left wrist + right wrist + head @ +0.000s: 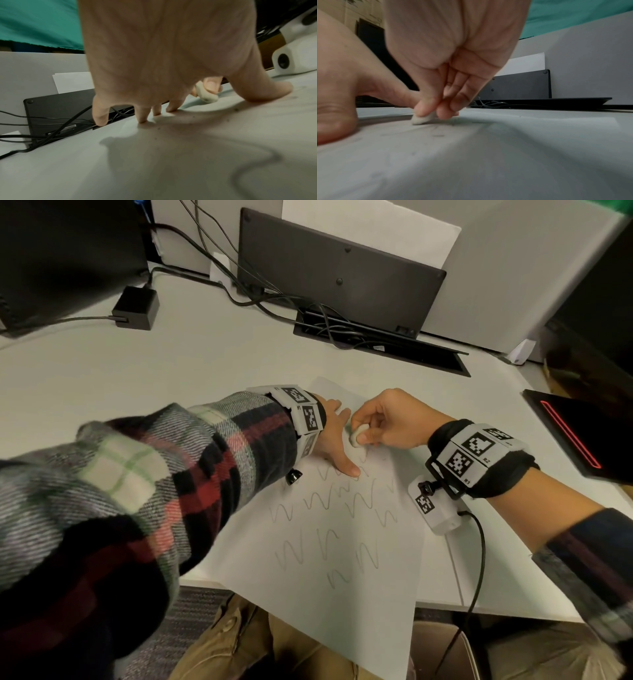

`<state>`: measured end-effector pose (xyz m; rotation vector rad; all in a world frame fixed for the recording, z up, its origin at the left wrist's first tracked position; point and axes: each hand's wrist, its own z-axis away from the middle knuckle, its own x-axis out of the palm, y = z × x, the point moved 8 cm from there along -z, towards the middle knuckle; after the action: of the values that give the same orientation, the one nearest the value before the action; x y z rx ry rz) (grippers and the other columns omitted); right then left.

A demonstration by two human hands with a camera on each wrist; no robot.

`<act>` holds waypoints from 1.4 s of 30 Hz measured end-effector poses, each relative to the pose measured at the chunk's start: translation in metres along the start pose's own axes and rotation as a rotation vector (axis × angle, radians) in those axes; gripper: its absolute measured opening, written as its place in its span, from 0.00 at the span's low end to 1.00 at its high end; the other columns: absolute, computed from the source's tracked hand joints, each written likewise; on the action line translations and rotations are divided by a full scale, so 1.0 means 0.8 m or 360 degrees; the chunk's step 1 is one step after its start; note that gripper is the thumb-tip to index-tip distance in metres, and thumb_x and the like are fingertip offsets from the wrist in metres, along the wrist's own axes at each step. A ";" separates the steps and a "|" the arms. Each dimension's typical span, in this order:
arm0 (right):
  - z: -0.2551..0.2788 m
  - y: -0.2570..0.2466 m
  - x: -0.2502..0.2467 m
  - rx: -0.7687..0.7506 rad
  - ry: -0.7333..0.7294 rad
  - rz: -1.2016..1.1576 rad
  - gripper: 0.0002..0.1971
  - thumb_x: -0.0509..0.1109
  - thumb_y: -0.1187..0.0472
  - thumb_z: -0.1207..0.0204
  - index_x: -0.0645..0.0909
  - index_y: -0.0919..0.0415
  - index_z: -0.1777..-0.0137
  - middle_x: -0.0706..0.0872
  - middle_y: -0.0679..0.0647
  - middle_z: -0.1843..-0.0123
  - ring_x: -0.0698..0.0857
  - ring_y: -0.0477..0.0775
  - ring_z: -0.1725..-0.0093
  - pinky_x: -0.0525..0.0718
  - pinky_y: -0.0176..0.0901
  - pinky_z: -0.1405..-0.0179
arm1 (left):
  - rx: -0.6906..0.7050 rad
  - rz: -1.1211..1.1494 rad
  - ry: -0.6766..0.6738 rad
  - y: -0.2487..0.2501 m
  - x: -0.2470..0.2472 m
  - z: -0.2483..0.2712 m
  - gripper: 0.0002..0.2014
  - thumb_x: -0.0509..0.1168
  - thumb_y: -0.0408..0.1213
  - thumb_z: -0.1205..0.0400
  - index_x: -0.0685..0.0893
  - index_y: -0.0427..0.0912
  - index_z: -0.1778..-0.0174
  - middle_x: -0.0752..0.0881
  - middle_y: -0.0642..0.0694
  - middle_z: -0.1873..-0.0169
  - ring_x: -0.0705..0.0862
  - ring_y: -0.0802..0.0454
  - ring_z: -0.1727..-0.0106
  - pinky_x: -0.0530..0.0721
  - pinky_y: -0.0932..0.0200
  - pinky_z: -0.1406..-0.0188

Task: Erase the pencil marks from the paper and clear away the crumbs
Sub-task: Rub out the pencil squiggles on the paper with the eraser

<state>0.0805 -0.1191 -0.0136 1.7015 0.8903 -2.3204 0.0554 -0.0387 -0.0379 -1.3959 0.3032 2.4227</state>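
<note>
A white sheet of paper (342,542) lies on the desk, its near corner hanging over the desk edge. Wavy pencil marks (342,501) cover its middle. My left hand (334,440) lies spread flat on the far part of the sheet, fingertips (142,119) and thumb pressing it down. My right hand (380,422) pinches a small white eraser (358,436) and holds its tip on the paper just right of my left hand. The eraser (423,119) touches the sheet under my fingers. Dark crumbs (236,109) dot the paper near my left thumb.
A black keyboard (335,275) leans upright against the partition behind an open cable tray (376,340). A black power brick (137,308) with cables sits at the back left. A black device with a red stripe (579,436) lies at the right.
</note>
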 end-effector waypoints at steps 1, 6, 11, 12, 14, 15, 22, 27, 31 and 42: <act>0.000 0.001 -0.001 0.0012 0.0010 -0.0004 0.06 0.76 0.63 0.30 0.88 0.59 0.54 0.90 0.62 0.61 0.81 0.38 0.71 0.83 0.36 0.57 | -0.0001 0.0004 -0.0005 -0.001 0.000 -0.001 0.55 0.60 0.70 0.28 0.35 0.48 0.18 0.37 0.47 0.18 0.40 0.48 0.17 0.46 0.43 0.21; 0.016 0.006 0.012 0.0059 -0.0216 -0.0239 0.07 0.77 0.65 0.31 0.88 0.62 0.53 0.90 0.61 0.62 0.84 0.43 0.72 0.82 0.27 0.63 | -0.0013 0.0013 -0.0029 -0.003 0.001 -0.004 0.56 0.60 0.72 0.29 0.35 0.47 0.18 0.36 0.48 0.18 0.39 0.48 0.17 0.45 0.44 0.21; 0.000 0.006 -0.010 0.0009 0.0089 -0.0223 0.06 0.77 0.63 0.32 0.86 0.56 0.56 0.88 0.56 0.59 0.81 0.40 0.69 0.80 0.32 0.57 | -0.0001 0.0025 0.0031 -0.002 -0.001 -0.003 0.56 0.61 0.71 0.30 0.40 0.45 0.17 0.43 0.46 0.17 0.46 0.47 0.17 0.52 0.43 0.22; -0.003 0.006 -0.012 0.0001 0.0103 -0.0194 0.06 0.77 0.63 0.32 0.86 0.54 0.57 0.87 0.56 0.57 0.79 0.40 0.67 0.79 0.31 0.58 | -0.0004 0.0035 0.0053 -0.003 -0.001 -0.004 0.56 0.62 0.71 0.31 0.43 0.44 0.17 0.47 0.46 0.17 0.50 0.47 0.17 0.56 0.43 0.23; -0.008 0.008 -0.009 0.0013 0.0076 -0.0141 0.05 0.77 0.62 0.32 0.86 0.55 0.57 0.89 0.59 0.56 0.79 0.42 0.66 0.79 0.32 0.57 | -0.0016 0.0037 0.0073 -0.004 -0.002 -0.006 0.56 0.63 0.72 0.32 0.47 0.43 0.17 0.52 0.47 0.18 0.55 0.47 0.18 0.60 0.43 0.26; -0.009 0.010 -0.008 0.0032 0.0062 -0.0122 0.05 0.77 0.62 0.32 0.87 0.55 0.56 0.89 0.61 0.56 0.79 0.44 0.66 0.80 0.36 0.56 | -0.0019 0.0033 0.0075 -0.004 -0.002 -0.006 0.56 0.63 0.72 0.32 0.47 0.43 0.17 0.52 0.47 0.18 0.55 0.47 0.18 0.61 0.43 0.26; 0.010 0.004 0.012 0.0022 -0.0220 -0.0208 0.10 0.77 0.64 0.31 0.88 0.63 0.50 0.89 0.60 0.59 0.82 0.40 0.69 0.81 0.28 0.62 | -0.0019 -0.0008 0.0052 -0.004 -0.001 -0.005 0.58 0.61 0.73 0.31 0.41 0.42 0.17 0.45 0.48 0.17 0.50 0.47 0.17 0.57 0.44 0.24; 0.005 0.007 0.000 0.0023 -0.0039 -0.0029 0.06 0.76 0.61 0.30 0.88 0.58 0.54 0.87 0.53 0.63 0.79 0.34 0.72 0.77 0.23 0.65 | -0.0008 -0.0014 -0.0011 -0.003 0.002 -0.006 0.56 0.60 0.72 0.30 0.35 0.49 0.18 0.38 0.47 0.18 0.42 0.45 0.17 0.48 0.41 0.22; 0.021 0.008 0.013 0.0031 -0.0211 -0.0179 0.08 0.77 0.63 0.32 0.88 0.59 0.53 0.88 0.55 0.63 0.79 0.38 0.72 0.79 0.26 0.64 | -0.0007 -0.0051 -0.0042 -0.003 0.004 -0.008 0.55 0.58 0.74 0.31 0.34 0.54 0.19 0.36 0.47 0.18 0.41 0.44 0.17 0.47 0.39 0.22; 0.025 0.006 0.014 0.0017 -0.0222 -0.0140 0.06 0.77 0.62 0.31 0.88 0.57 0.55 0.89 0.61 0.60 0.78 0.40 0.70 0.78 0.26 0.65 | -0.0012 -0.0088 -0.0043 -0.003 0.003 -0.010 0.56 0.59 0.74 0.31 0.33 0.53 0.19 0.36 0.46 0.18 0.41 0.43 0.17 0.48 0.42 0.21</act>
<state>0.0620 -0.1310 -0.0217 1.5110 0.9458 -2.4688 0.0614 -0.0391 -0.0437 -1.3558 0.2455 2.3983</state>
